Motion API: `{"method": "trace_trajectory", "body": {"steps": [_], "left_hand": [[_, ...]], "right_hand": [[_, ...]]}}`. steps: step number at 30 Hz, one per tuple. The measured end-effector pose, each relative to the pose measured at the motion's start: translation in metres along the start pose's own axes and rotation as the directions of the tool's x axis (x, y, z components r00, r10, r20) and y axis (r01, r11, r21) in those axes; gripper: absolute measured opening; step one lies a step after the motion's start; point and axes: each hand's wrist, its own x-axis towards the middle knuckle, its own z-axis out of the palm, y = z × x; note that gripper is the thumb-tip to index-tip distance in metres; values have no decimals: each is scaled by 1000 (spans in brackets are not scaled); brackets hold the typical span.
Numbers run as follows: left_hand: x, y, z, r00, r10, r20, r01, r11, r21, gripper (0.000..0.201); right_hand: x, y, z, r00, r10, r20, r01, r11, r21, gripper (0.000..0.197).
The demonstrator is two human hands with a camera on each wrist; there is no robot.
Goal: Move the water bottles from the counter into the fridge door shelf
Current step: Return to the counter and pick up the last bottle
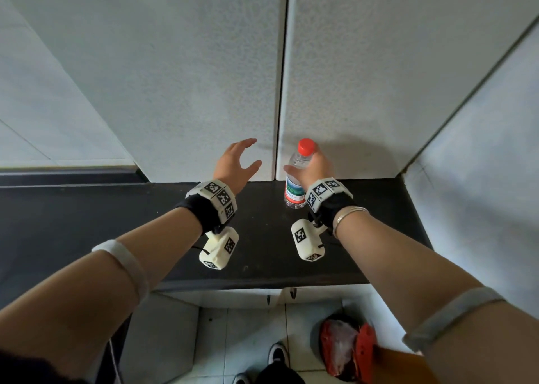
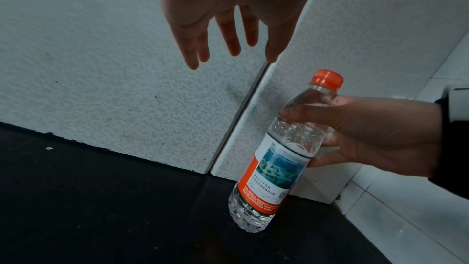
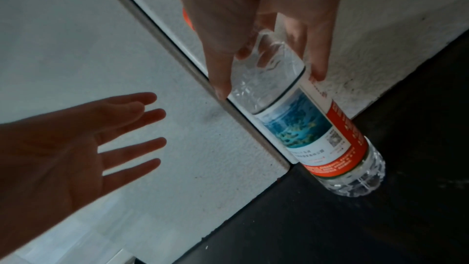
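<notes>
A clear water bottle (image 1: 295,179) (image 2: 276,160) (image 3: 299,115) with a red cap and a red, white and blue label stands upright on the black counter (image 1: 116,232), close to the white wall panels. My right hand (image 1: 312,165) (image 2: 360,133) (image 3: 256,33) grips its upper body just under the neck, thumb on one side and fingers round the other. My left hand (image 1: 240,162) (image 2: 228,27) (image 3: 76,144) hovers open to the left of the bottle, fingers spread, holding nothing and not touching the bottle. No fridge shows in any view.
Two white textured wall panels (image 1: 175,77) meet at a vertical seam behind the bottle. A tiled side wall (image 1: 481,150) closes the counter on the right. Below the counter edge are white cabinet doors (image 1: 233,296), a tiled floor and a red bin (image 1: 347,345).
</notes>
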Motion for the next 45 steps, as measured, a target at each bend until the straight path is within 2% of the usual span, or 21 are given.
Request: {"method": "trace_trajectory", "body": {"steps": [7, 12, 16, 19, 21, 23, 29, 33, 37, 41, 45], "left_hand": [[-5, 18, 4, 994, 88, 63, -92, 994, 52, 50], [-28, 45, 9, 968, 198, 154, -206, 978, 41, 50], [-60, 67, 21, 915, 304, 264, -319, 948, 13, 50], [-89, 86, 32, 862, 377, 339, -387, 921, -41, 49], [-110, 101, 38, 818, 426, 386, -431, 899, -81, 49], [-132, 117, 47, 768, 478, 426, -477, 871, -117, 50], [-209, 168, 77, 580, 613, 536, -577, 774, -261, 49], [-276, 204, 105, 413, 706, 575, -669, 664, -335, 49], [-351, 240, 131, 266, 730, 629, -640, 622, -451, 51], [-432, 270, 157, 72, 763, 642, -659, 520, -544, 50], [-528, 292, 176, -83, 757, 648, -618, 471, -629, 51]], "right_hand": [[-25, 4, -21, 996, 28, -81, -34, 997, -66, 47], [-68, 4, -50, 984, 79, -159, -86, 996, -38, 52], [-120, 13, -79, 952, 144, -272, -151, 988, -7, 54], [-167, 22, -100, 914, 191, -359, -206, 979, -4, 44], [-197, 28, -114, 879, 220, -422, -254, 967, -26, 48], [-228, 36, -128, 837, 271, -476, -318, 948, -19, 55], [-328, 69, -173, 701, 417, -579, -426, 895, 128, 55], [-398, 98, -203, 582, 525, -621, -507, 831, 228, 59], [-476, 126, -229, 424, 597, -681, -586, 754, 296, 65], [-562, 151, -250, 283, 629, -724, -627, 693, 356, 69], [-653, 176, -263, 116, 666, -737, -627, 625, 466, 68]]}}
